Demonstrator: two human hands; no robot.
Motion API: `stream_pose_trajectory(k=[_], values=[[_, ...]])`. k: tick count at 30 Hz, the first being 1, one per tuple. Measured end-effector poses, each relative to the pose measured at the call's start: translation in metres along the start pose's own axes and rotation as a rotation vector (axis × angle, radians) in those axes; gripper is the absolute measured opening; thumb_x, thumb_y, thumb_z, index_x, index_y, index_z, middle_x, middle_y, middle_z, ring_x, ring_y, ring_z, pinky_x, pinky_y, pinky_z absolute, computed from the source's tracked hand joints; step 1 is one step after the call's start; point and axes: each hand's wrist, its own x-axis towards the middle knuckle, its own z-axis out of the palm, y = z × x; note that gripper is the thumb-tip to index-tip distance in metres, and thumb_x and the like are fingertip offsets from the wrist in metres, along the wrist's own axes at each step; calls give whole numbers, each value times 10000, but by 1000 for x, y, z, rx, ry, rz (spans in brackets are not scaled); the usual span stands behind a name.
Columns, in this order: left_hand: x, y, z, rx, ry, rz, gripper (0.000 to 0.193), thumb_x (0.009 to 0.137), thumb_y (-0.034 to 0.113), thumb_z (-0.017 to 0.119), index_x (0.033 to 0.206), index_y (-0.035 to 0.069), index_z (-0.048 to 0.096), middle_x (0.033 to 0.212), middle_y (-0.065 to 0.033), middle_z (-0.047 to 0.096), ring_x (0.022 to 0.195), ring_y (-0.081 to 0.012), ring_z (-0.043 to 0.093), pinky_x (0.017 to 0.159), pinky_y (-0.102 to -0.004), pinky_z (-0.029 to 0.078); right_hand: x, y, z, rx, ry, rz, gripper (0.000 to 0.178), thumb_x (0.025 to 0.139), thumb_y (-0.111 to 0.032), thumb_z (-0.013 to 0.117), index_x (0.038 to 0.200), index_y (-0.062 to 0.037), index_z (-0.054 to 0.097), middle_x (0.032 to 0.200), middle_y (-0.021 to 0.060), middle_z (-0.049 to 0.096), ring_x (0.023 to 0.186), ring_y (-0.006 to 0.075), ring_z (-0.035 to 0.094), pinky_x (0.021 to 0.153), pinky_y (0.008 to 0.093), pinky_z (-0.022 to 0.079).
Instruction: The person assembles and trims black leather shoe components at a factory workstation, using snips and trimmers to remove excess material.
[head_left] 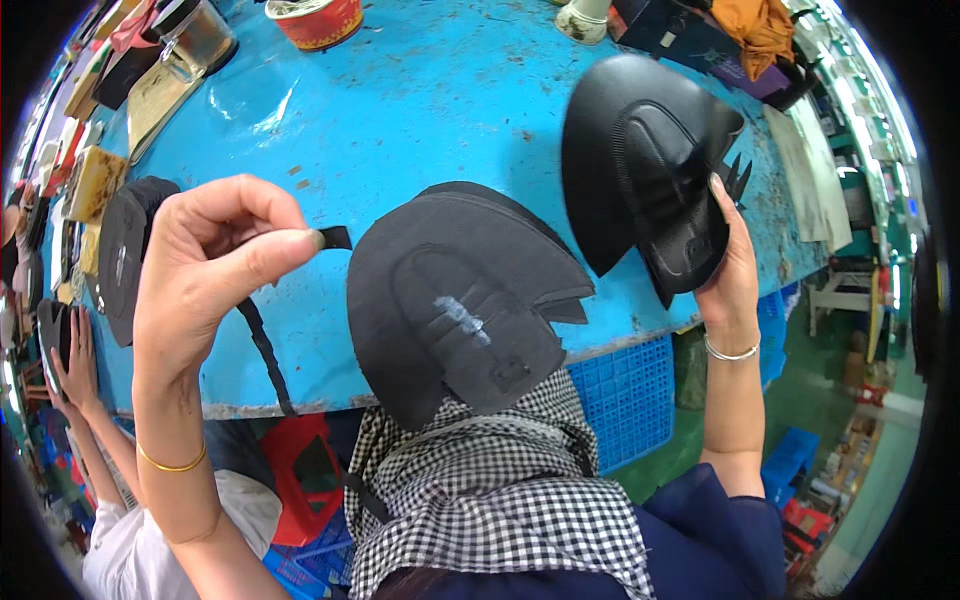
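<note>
My left hand point(225, 255) is closed in a pinch on a narrow black strip point(336, 238), whose short end pokes out past the fingertips. A longer black length point(265, 355) hangs below this hand over the table's near edge; whether it is the same strip I cannot tell. My right hand point(732, 255) grips a glossy black leather shoe upper point(610, 160) by its right edge, raised and bent, with an apron-shaped seam showing. Between my hands a stack of matte black shoe uppers point(400, 290) lies underside up at the near edge, the top one smeared white.
The blue table point(400, 120) carries a red tub point(315, 22), a metal-and-glass jar point(195, 40) and a dark box point(680, 45) along its far side. More black uppers point(125, 260) lie at left, near a co-worker's hands point(78, 365). A blue crate point(625, 400) stands below the edge.
</note>
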Motion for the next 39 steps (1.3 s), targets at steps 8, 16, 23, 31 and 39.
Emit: stream_pose_trajectory(k=[8,16,23,31,39], values=[[26,-1,45,289,-424,-113,100,818,93,787,830,3,744,773,-13,688,709,-70,600,625,-224,468,18,-15,-112,-297,198,-322,259,1068,-254,512,1201,-35,551,950,-3,588,560,17,341,495,213,268],[32,-38,76,511,-528,17,139,794,145,772,860,24,758,764,-120,718,687,-225,678,676,-319,525,-13,11,0,-569,-492,-117,190,1041,-87,514,1214,-40,452,772,3,546,604,42,450,530,206,366],[28,-45,83,575,-440,104,139,764,139,769,852,33,755,758,-123,709,692,-293,665,655,-349,518,-4,15,62,-898,-1073,-525,154,832,-65,711,945,-93,610,710,50,609,661,218,654,561,313,497],[24,-52,79,806,-279,297,159,737,153,790,785,42,686,684,-109,662,645,-294,640,601,-375,486,8,6,79,-1144,-1367,-718,184,783,-124,736,900,-127,594,697,42,601,650,249,632,532,389,474],[33,-49,62,749,-411,226,147,777,139,743,828,31,658,663,-133,614,652,-323,601,718,-401,472,9,13,95,-1237,-1219,-844,217,785,-154,723,927,-133,561,679,61,582,643,261,630,531,400,468]])
